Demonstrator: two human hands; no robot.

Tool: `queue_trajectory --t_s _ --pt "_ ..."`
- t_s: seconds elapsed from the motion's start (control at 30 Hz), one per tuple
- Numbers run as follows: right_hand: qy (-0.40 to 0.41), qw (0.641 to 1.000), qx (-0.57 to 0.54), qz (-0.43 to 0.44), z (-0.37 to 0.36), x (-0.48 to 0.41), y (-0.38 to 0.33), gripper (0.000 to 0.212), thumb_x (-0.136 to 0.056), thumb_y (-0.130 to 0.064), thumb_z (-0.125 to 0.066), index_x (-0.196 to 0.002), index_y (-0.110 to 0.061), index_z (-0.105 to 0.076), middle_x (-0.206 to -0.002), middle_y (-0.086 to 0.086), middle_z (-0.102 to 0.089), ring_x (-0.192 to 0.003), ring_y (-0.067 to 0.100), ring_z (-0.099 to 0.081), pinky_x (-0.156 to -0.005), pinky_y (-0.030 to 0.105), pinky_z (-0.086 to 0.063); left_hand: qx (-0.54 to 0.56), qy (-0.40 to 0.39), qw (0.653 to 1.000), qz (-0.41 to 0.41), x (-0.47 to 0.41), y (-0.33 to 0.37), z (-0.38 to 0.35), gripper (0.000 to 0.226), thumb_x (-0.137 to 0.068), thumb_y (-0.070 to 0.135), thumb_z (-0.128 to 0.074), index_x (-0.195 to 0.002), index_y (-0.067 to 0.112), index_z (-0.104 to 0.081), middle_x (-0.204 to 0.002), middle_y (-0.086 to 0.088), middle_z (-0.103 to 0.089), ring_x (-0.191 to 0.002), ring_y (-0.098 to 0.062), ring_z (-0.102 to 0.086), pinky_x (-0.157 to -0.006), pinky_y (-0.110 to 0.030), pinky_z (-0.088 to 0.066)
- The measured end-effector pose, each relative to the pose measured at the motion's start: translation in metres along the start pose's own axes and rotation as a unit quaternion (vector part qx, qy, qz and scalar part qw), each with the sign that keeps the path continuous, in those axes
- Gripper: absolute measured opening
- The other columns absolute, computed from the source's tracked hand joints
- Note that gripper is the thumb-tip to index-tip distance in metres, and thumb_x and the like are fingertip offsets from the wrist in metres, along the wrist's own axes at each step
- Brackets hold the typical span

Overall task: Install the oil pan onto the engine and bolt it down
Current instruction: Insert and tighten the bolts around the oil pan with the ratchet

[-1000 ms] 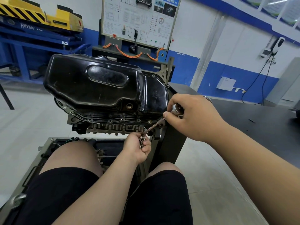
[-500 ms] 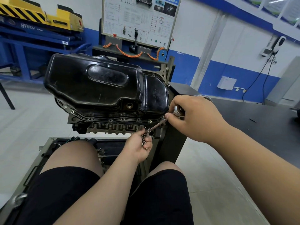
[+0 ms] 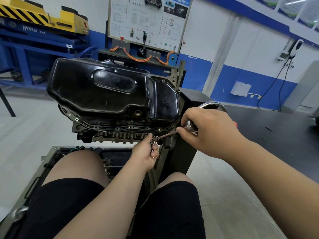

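Workshop [image 3: 241, 49]: R hand [image 3: 207, 131] on ratchet [image 3: 166, 135], prob.

Wiring board [image 3: 148, 21] stands against a white wall [image 3: 250, 49] with a low blue band. Left of board: blue steel frame [image 3: 25, 49], yellow machine [image 3: 43, 16] on top. Right of board: black table [image 3: 276, 135]. Pale tiled floor [image 3: 25, 126].

The left hand [image 3: 145, 155] grips the tool [image 3: 165, 135] low; the right hand [image 3: 207, 131] pinches its head.

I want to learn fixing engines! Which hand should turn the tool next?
Probably the right hand. Its fingers grip the ratchet head, whose shaft reaches toward the oil pan rim. The left hand, lower down, only steadies the tip and holds small metal pieces.
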State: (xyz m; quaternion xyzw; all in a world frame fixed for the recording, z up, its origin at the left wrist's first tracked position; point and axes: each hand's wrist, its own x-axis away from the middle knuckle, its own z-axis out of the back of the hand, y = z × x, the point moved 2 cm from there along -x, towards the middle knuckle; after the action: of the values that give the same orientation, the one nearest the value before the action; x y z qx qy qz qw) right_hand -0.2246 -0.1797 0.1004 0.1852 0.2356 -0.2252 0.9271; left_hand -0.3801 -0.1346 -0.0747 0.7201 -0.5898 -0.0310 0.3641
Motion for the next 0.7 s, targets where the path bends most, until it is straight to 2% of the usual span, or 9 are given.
queue_trajectory --t_s 0.1,0.2,0.37,0.47,0.57,0.7 --pt "0.026 0.999 0.012 0.015 -0.005 0.008 -0.002 0.021 -0.082 -0.036 -0.063 -0.079 -0.015 -0.062 -0.068 -0.003 -0.060 -0.056 0.020 -0.056 -0.049 0.031 -0.047 0.025 0.009 1.000 0.009 -0.003 0.005 -0.005 0.022 -0.099 0.027 -0.046 -0.082 0.014 -0.049 -0.061 0.000 -0.042 -0.031 -0.006 -0.035 -0.030 -0.015 -0.021" --pt "0.053 0.998 0.015 0.019 -0.011 0.013 -0.002 0.020 -0.079 -0.030 -0.071 -0.076 -0.013 -0.062 -0.064 -0.001 -0.059 -0.050 0.021 -0.054 -0.046 0.030 -0.046 0.101 0.000 0.995 0.018 -0.006 0.008 -0.009 0.020 -0.095 0.013 -0.037 -0.077 0.011 -0.042 -0.060 -0.001 -0.040 -0.034 -0.008 -0.036 -0.027 -0.015 -0.019" --pt "0.078 0.997 0.019 0.019 -0.014 0.014 -0.004 0.020 -0.077 -0.027 -0.074 -0.073 -0.012 -0.062 -0.062 -0.001 -0.058 -0.048 0.019 -0.052 -0.047 0.024 -0.038 0.174 -0.018 0.984 0.021 -0.005 0.009 -0.013 0.019 -0.092 0.010 -0.040 -0.073 0.011 -0.041 -0.057 0.000 -0.039 -0.034 -0.007 -0.036 -0.028 -0.015 -0.019" --pt "0.087 0.996 0.025 0.025 -0.017 0.014 -0.008 0.020 -0.075 -0.026 -0.075 -0.071 -0.012 -0.061 -0.060 -0.002 -0.057 -0.047 0.018 -0.051 -0.047 0.022 -0.035 0.159 -0.026 0.987 0.018 -0.006 0.010 -0.014 0.021 -0.092 0.011 -0.041 -0.071 0.012 -0.041 -0.055 0.001 -0.039 -0.034 -0.006 -0.035 -0.028 -0.015 -0.019" --pt "0.088 0.995 0.026 0.030 -0.023 0.015 -0.008 0.021 -0.076 -0.025 -0.075 -0.071 -0.011 -0.061 -0.059 0.000 -0.056 -0.046 0.019 -0.049 -0.045 0.026 -0.040 0.139 -0.022 0.990 0.023 -0.008 0.010 -0.015 0.024 -0.096 0.013 -0.043 -0.071 0.012 -0.042 -0.054 0.002 -0.037 -0.033 -0.005 -0.033 -0.029 -0.013 -0.017" --pt "0.093 0.995 0.025 0.032 -0.031 0.013 -0.008 0.021 -0.075 -0.024 -0.075 -0.070 -0.010 -0.061 -0.059 0.000 -0.056 -0.046 0.020 -0.050 -0.045 0.027 -0.042 0.132 -0.027 0.990 0.036 -0.015 0.008 -0.014 0.027 -0.100 0.017 -0.042 -0.073 0.012 -0.042 -0.063 0.002 -0.037 -0.033 -0.004 -0.033 -0.028 -0.012 -0.017"
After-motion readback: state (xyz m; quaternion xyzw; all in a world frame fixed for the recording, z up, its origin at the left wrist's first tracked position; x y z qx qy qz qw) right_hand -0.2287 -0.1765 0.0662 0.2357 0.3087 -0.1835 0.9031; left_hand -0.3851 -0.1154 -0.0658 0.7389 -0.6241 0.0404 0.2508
